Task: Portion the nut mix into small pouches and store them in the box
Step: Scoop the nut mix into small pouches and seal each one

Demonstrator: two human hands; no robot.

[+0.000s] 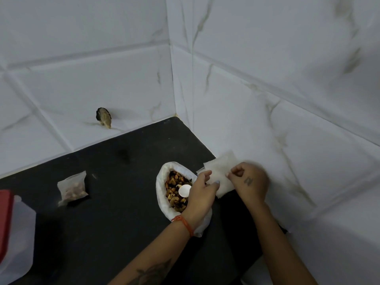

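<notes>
So: left hand (200, 192) and right hand (248, 182) both pinch a small empty translucent white pouch (221, 173) — held just right of the open white bag of brown nut mix (176, 194), white plastic scoop (184, 190) inside. Filled translucent pouch (72, 187) lies left on the black counter (115, 212); clear box with red lid (14, 229) at far left.

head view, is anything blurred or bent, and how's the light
Head view: dim, even light, no glare; the right hand and the empty pouch it holds with the left hand are motion-smeared; tile lines bow from the wide lens; the filled pouch looks soft.
</notes>
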